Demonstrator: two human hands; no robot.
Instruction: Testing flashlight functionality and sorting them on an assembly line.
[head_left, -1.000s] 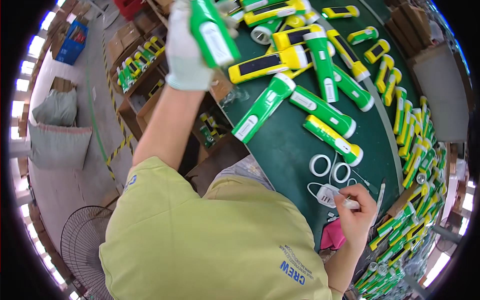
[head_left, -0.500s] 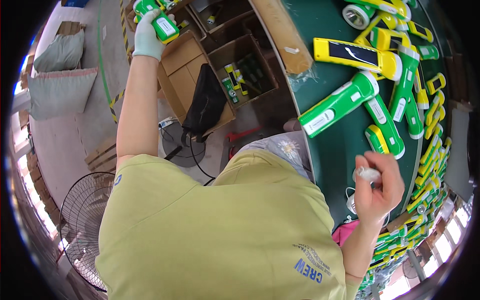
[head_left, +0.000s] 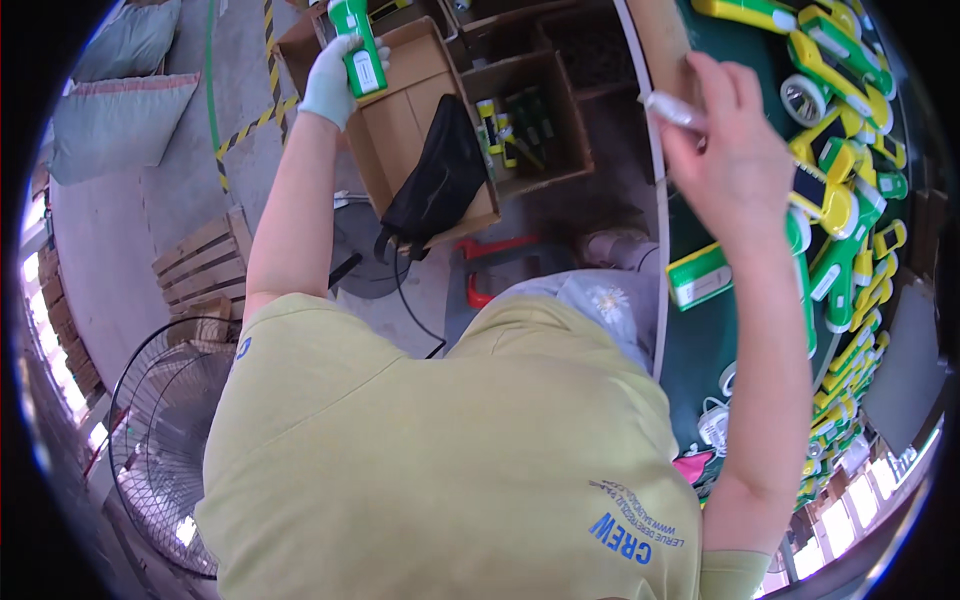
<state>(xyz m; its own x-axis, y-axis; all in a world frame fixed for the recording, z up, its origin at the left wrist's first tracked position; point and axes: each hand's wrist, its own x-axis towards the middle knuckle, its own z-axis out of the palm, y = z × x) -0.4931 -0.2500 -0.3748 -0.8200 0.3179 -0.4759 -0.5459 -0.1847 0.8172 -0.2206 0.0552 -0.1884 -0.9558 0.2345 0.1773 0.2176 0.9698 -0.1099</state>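
My left hand [head_left: 335, 85], in a white glove, holds a green flashlight [head_left: 366, 68] with a pale label on its side, above an open cardboard box at the far left. The flashlight's far end reaches the upper edge of the picture. My right hand [head_left: 735, 150] is bare, its fingers bent over the near edge of the green table [head_left: 690, 350]. Among its fingers shows a small white thing [head_left: 677, 112]; whether they pinch it or it covers a fingertip, I cannot tell. Under my right wrist lies a green flashlight [head_left: 700, 278], partly hidden by the forearm.
Several green and yellow flashlights [head_left: 825, 190] are piled on the table at right. A black bag [head_left: 440, 170] hangs over the open box [head_left: 400, 75]. Another box [head_left: 575, 140] holds more flashlights. A wire-guarded fan [head_left: 165, 450] stands at left, a red-edged stool [head_left: 490, 265] in the middle.
My right hand has moved up and to the left, toward the table's edge, with the white thing. My left hand still holds the flashlight, which is more upright and farther right in the picture.
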